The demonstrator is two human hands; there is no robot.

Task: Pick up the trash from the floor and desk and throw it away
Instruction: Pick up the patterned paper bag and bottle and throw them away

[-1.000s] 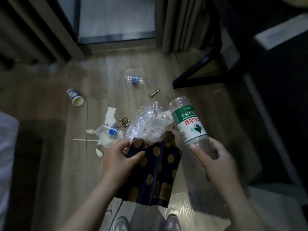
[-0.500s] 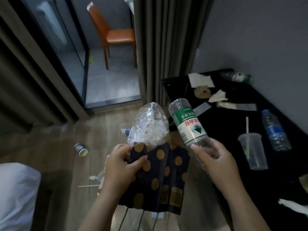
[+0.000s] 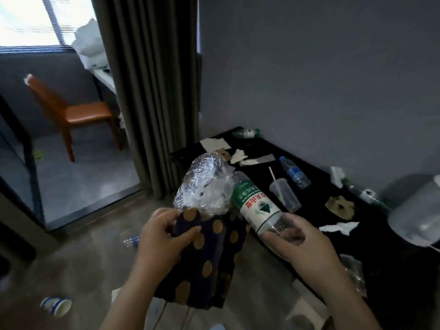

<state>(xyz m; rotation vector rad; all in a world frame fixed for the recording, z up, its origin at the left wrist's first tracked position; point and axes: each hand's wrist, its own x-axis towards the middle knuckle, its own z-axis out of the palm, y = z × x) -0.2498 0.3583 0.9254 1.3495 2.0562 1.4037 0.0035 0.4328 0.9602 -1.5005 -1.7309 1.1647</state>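
Observation:
My left hand [image 3: 162,236] grips the rim of a dark blue paper bag with gold dots [image 3: 204,260], held in front of me. Crumpled clear plastic [image 3: 204,186] sticks out of the bag's top. My right hand [image 3: 300,244] holds an empty clear bottle with a green and white label [image 3: 252,203] by its base, neck pointing up and left, touching the plastic. The black desk [image 3: 316,210] on the right carries trash: a plastic cup with a straw [image 3: 284,195], a blue-capped bottle [image 3: 295,173], a green-label bottle [image 3: 246,133], tissues [image 3: 339,227] and paper scraps [image 3: 215,143].
On the wooden floor lie a paper cup [image 3: 57,304] at lower left and a small bottle [image 3: 131,241] behind my left hand. A grey curtain [image 3: 147,91] hangs ahead; an orange chair [image 3: 71,113] stands beyond the glass door. A white round appliance [image 3: 419,210] sits on the desk's right.
My view has swung up from the floor toward the desk and wall. The bottle has come closer to the bag's top and now touches the plastic. Both hands keep their holds.

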